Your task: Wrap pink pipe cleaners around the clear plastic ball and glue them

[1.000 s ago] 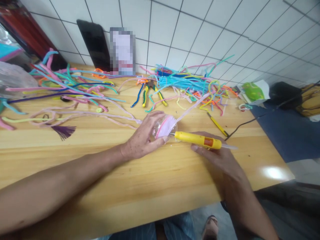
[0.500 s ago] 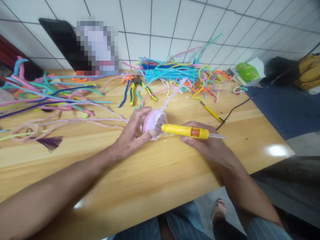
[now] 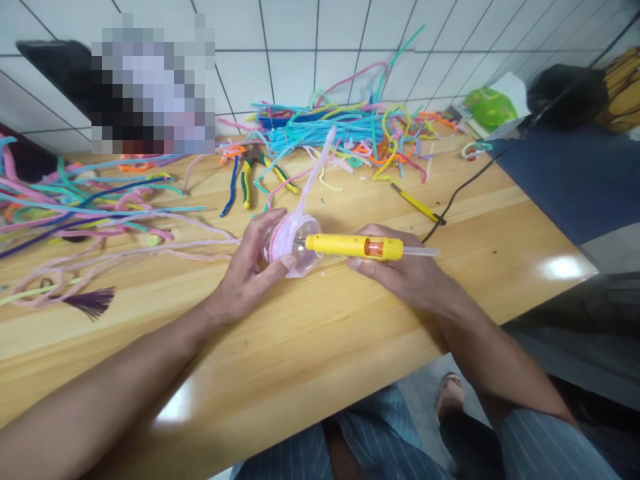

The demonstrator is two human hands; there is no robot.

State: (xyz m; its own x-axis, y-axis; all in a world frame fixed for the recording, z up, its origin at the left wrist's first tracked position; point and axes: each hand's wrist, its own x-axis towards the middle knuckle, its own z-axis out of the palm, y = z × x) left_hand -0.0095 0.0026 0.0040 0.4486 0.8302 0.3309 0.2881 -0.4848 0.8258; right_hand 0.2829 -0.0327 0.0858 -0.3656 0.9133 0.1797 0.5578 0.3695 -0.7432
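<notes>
My left hand [image 3: 246,270] is wrapped round a clear plastic ball [image 3: 295,245] partly covered with coiled pink pipe cleaner, whose loose end [image 3: 320,163] sticks up and away. My right hand [image 3: 400,270] grips a yellow glue gun [image 3: 355,246] lying almost level, its tip touching the ball's right side. A clear glue stick [image 3: 423,252] pokes out of the gun's back. Both hands hover just above the wooden table [image 3: 320,333].
Heaps of coloured pipe cleaners [image 3: 345,133] lie at the back and along the left [image 3: 85,207]. Yellow-handled pliers [image 3: 247,177], a yellow craft knife [image 3: 417,205], a black cable [image 3: 465,193], a purple tassel [image 3: 90,301] and a green object [image 3: 487,107] lie around.
The view has shifted, so everything sits further left and lower in the frame. The ball has been turned in my left hand, with the glue gun's tip staying at it.
</notes>
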